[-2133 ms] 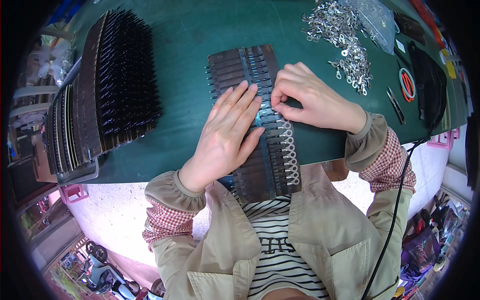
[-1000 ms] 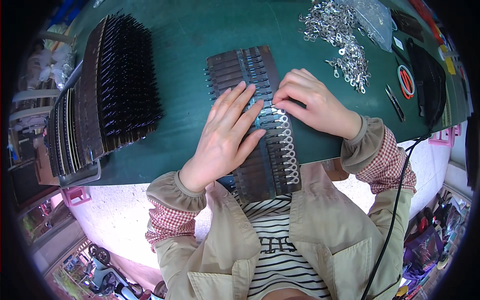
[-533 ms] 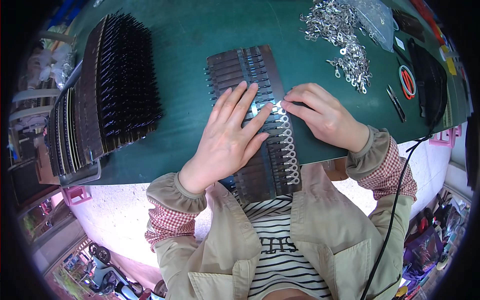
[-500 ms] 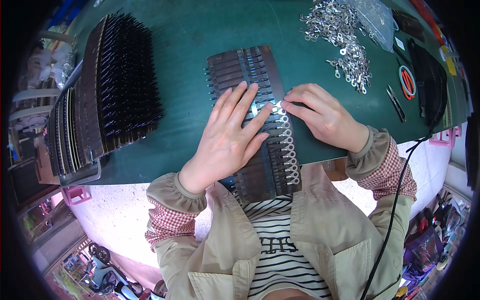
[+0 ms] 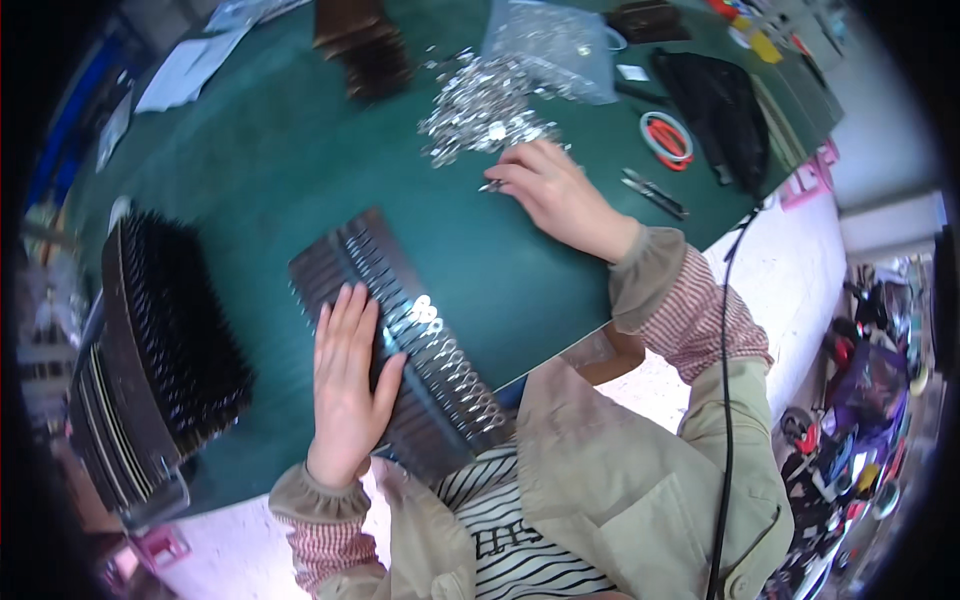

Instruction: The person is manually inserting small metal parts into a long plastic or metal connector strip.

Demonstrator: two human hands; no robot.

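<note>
While pressed flat, palm down, with its fingers (image 5: pixel 352 312) stretched out and together, left hand (image 5: pixel 347 385) lying on the dark slatted strip of flat metal bars (image 5: pixel 345 262), gripping nothing. Strip running aslant from the upper left toward the person's chest, over the near edge of the dark green table (image 5: pixel 260 150). Along the strip's right side, a row of small silver ring terminals (image 5: pixel 455 368) seated on the bar ends, starting just beside the left hand's forefinger and reaching down to the table's edge.

Well apart from the strip, up and to the right, right hand (image 5: pixel 560 195) resting on the table at the near rim of a loose heap of silver ring terminals (image 5: pixel 475 100). Its fingers (image 5: pixel 515 170) curled loosely, tips drawn toward each other at a small silver piece (image 5: pixel 490 185) lying at the heap's edge; cannot tell whether that piece is truly pinched or only touched.

Behind the heap, a clear plastic bag of more silver terminals (image 5: pixel 545 35). To the right of the hand, a small pair of dark snips (image 5: pixel 655 192), then a red-and-white ring-shaped tool (image 5: pixel 668 137) and a black pouch (image 5: pixel 715 105). At the far left, a tall stack of dark bristling strips (image 5: pixel 160 350) standing near the table's left end. Beige jacket sleeve with checked red cuff (image 5: pixel 690 320) on the right forearm; a black cable (image 5: pixel 725 400) hanging off the table's edge beside it.
</note>
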